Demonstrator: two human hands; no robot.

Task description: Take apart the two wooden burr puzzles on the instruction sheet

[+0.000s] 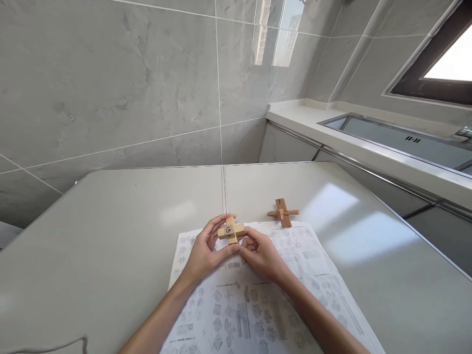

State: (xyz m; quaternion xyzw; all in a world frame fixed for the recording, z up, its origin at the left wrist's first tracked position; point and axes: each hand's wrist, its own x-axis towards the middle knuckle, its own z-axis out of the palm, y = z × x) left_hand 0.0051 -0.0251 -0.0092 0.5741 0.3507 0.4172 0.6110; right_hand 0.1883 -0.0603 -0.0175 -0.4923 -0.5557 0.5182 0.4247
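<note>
A light wooden burr puzzle (230, 230) with crossing bars and a letter G marked on it is held up over the printed sheet (236, 290). My left hand (211, 246) grips it from the left, fingers behind and thumb along its lower edge. On the other side, my right hand (260, 251) pinches its right and lower end with curled fingers. Both thumbs meet near the bottom of the puzzle. A darker wooden cross-shaped puzzle (283, 213) lies on the table just past the sheet's top edge, right of my hands.
The pale table (110, 236) has a seam down its middle and stands near a grey tiled wall (147, 83). On the right, a counter with a sink (398, 140) runs below a dark-framed window (435, 64). A thin dark cord-like line (70, 344) shows at lower left.
</note>
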